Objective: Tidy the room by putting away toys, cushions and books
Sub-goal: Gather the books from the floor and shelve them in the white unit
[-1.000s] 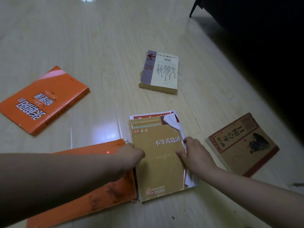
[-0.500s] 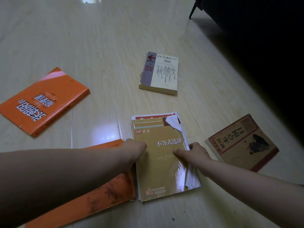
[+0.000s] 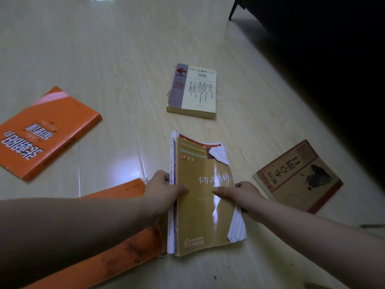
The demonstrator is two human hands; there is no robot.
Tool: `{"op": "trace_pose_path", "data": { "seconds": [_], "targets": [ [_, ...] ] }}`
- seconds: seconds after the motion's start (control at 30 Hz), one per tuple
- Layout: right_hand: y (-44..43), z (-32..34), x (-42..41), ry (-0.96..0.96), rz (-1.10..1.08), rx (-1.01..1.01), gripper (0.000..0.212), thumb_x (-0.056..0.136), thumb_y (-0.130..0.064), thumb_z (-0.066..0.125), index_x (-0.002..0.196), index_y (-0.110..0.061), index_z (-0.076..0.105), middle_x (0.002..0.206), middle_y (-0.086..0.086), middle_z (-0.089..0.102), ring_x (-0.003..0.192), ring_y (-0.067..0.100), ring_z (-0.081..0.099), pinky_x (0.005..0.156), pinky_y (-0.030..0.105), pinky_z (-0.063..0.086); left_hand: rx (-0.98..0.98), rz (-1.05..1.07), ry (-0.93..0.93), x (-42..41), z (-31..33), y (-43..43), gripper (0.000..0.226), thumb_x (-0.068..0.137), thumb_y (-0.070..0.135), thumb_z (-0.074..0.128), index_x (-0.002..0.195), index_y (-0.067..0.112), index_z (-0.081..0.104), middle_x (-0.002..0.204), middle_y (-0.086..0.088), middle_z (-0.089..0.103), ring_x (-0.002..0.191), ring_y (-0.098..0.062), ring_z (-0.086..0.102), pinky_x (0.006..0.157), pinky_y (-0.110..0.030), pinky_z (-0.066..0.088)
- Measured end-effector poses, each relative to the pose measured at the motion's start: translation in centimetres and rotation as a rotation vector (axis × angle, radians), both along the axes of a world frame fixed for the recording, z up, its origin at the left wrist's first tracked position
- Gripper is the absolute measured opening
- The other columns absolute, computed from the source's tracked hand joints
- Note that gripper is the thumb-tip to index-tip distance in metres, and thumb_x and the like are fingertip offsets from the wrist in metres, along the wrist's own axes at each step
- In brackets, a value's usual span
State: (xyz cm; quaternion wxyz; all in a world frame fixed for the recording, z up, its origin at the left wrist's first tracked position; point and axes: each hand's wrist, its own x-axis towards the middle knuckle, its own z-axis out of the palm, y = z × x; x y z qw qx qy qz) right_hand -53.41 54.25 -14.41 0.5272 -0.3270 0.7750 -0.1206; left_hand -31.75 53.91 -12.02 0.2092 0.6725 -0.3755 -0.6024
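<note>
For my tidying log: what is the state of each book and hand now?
gold book: closed, corner torn, atop white book.
white book: closed, underneath.
left hand: grips gold book's left edge.
right hand: grips right edge.
far orange book: closed, flat.
near orange book: closed, flat.
cream book: closed, flat.
brown book: closed, flat.

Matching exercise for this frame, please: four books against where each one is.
1 gold book
2 white and purple book
3 brown book
4 lettered orange book

A far left on the floor
B gripped by left hand and right hand
C farthest away, centre
D right of the right hand

Pairs: 1-B, 2-C, 3-D, 4-A
</note>
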Motion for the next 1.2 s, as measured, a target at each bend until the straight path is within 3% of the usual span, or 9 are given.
{"op": "trace_pose_path", "data": {
  "seconds": [0.27,0.37,0.43,0.57,0.63,0.73,0.9,1.1,1.2],
  "targets": [
    [0.9,2.2,-0.5,-0.386,-0.104,0.062,0.055,0.072,-0.041,0.075,0.113,-0.005,0.067,0.109,0.011,0.073,0.107,0.026,0.067,0.101,0.038,0.049,-0.106,-0.027,0.203,0.7,4.6,-0.6,0.036,0.072,0.015,0.077,0.097,0.008,0.053,0.094,-0.021,0.070,0.079,-0.035,0.069,0.058,-0.037,0.053],
    [1.1,3.4,-0.5,-0.571,-0.179,0.072,0.055,0.073,-0.040,0.070,0.117,-0.008,0.065,0.111,0.011,0.071,0.105,0.023,0.067,0.095,0.035,0.053,-0.129,-0.056,0.298,0.4,7.0,-0.4,0.040,0.067,0.011,0.076,0.099,0.004,0.053,0.096,-0.025,0.069,0.086,-0.044,0.067,0.076,-0.056,0.053],
    [1.6,4.4,-0.4,-0.606,-0.206,0.053,0.064,0.070,-0.048,0.073,0.121,-0.011,0.063,0.115,0.012,0.068,0.107,0.023,0.065,0.096,0.040,0.052,-0.136,-0.058,0.363,0.3,8.2,-0.4,0.028,0.079,0.002,0.069,0.101,0.003,0.052,0.095,-0.026,0.067,0.082,-0.041,0.066,0.075,-0.050,0.052],
    [2.8,6.4,-0.3,-0.786,-0.233,-0.035,0.090,0.063,-0.061,0.079,0.137,-0.018,0.051,0.136,0.011,0.057,0.128,0.030,0.052,0.113,0.053,0.032,-0.180,-0.108,0.430,-0.6,10.7,-1.0,0.014,0.085,0.003,0.064,0.094,0.008,0.054,0.087,-0.019,0.068,0.069,-0.028,0.067,0.059,-0.032,0.054],
    [3.8,8.1,-0.8,-0.831,-0.309,-0.099,0.093,0.058,-0.060,0.081,0.136,-0.018,0.053,0.134,0.012,0.059,0.124,0.030,0.056,0.111,0.052,0.035,-0.194,-0.142,0.459,-1.7,12.0,-1.1,0.013,0.085,0.003,0.063,0.089,0.011,0.054,0.082,-0.014,0.067,0.063,-0.024,0.066,0.054,-0.028,0.053],
    [5.6,11.9,-1.5,-0.657,-0.353,-0.231,0.071,0.069,-0.058,0.070,0.124,-0.015,0.062,0.121,0.010,0.068,0.112,0.027,0.064,0.101,0.043,0.048,-0.203,-0.201,0.492,-3.1,13.9,-0.8,0.012,0.085,0.003,0.062,0.090,0.011,0.054,0.078,-0.010,0.068,0.061,-0.021,0.067,0.053,-0.027,0.054],
    [9.5,19.4,-3.6,-0.301,-0.476,-0.517,0.031,0.084,-0.036,0.068,0.104,-0.013,0.070,0.092,0.009,0.076,0.081,0.023,0.074,0.063,0.028,0.059,-0.273,-0.324,0.524,-5.7,18.2,-0.8,0.011,0.086,0.006,0.062,0.088,0.012,0.053,0.085,-0.010,0.069,0.073,-0.026,0.068,0.069,-0.036,0.054],
    [12.3,26.0,-5.5,-0.053,-0.447,-0.621,0.027,0.083,-0.037,0.071,0.102,-0.017,0.070,0.089,0.004,0.076,0.080,0.023,0.074,0.075,0.036,0.060,-0.331,-0.355,0.572,-8.5,22.0,0.9,0.010,0.088,0.011,0.061,0.092,0.009,0.052,0.051,0.006,0.062,0.050,-0.012,0.063,0.051,-0.027,0.048],
    [14.2,27.6,-6.4,0.001,-0.446,-0.628,0.028,0.082,-0.039,0.071,0.101,-0.017,0.070,0.090,0.004,0.076,0.080,0.022,0.074,0.073,0.035,0.060,-0.346,-0.361,0.581,-9.8,22.8,2.8,0.017,0.089,0.015,0.062,0.100,0.006,0.052,0.056,0.004,0.063,0.053,-0.014,0.064,0.058,-0.031,0.049]
  ]
}}
